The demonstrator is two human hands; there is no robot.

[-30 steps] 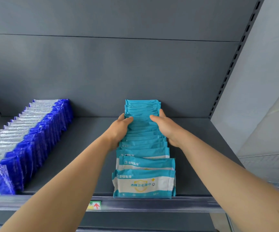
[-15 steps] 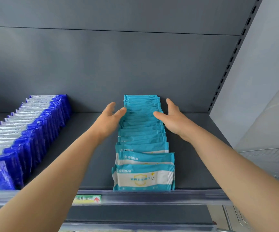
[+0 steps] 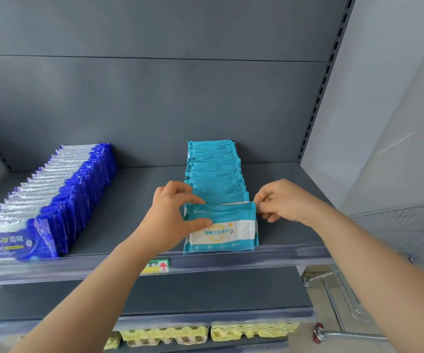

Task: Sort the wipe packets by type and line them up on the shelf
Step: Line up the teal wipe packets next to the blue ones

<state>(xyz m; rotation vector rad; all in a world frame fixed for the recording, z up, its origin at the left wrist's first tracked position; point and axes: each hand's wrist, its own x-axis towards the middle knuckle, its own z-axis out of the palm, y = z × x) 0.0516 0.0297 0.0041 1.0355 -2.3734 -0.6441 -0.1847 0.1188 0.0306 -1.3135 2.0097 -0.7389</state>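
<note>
**Two rows of wipe packets, both hands on the front teal one**

Two types of packet stand on the shelf, one row of each, running from the front rail to the back panel. The teal row lies directly between and beyond the fingers. The blue-and-silver row is well apart, out past the left hand. The packets in each row overlap too tightly for an exact count, but each holds more than a dozen.

The front teal packet stands upright against the rail. The left fingers are curled round its left edge, thumb on the printed face. The right hand has its fingers bent in and pinching the packet's top right corner.

One price label with a red arrow sits on the rail just below the left wrist. Under both forearms is a lower shelf, and beneath that are yellow egg trays. A metal trolley stands below the right forearm. The forearms cover part of the rail and of the lower shelf.
</note>
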